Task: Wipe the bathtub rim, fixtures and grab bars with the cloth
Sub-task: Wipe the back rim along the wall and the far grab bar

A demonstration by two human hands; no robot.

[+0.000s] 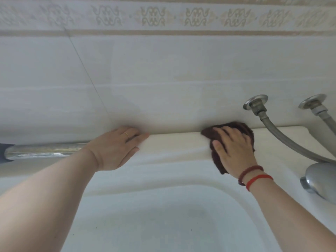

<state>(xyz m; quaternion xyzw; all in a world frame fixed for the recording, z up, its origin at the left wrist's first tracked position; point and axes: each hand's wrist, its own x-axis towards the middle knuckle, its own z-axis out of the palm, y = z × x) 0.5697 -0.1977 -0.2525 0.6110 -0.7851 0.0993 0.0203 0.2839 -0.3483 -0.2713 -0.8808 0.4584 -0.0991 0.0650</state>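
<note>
- Right now I read this as the rim-wiping step: my right hand (234, 151) lies flat with fingers spread on the dark brown cloth (231, 131), pressing it onto the bathtub rim (174, 144) along its back edge, where the rim meets the tiled wall (163, 70).
- My left hand (114, 148) holds nothing; it rests with straight fingers on the same back edge, well apart from the cloth, seemingly as a brace.
- Just behind that hand the chrome grab bar (45, 150) runs toward the rim's left end, with no cloth on it.
- Toward the rim's right end, 2 wall fittings (256, 103) feed 2 braided hoses (283, 140) down to a chrome fixture (320, 179), near the cloth but apart from it.
- Next, I judge, the cloth must slide along the rim under steady downward pressure.
- Fixtures and bar will need fingers curled around the cloth, so it wraps the round metal.
</note>
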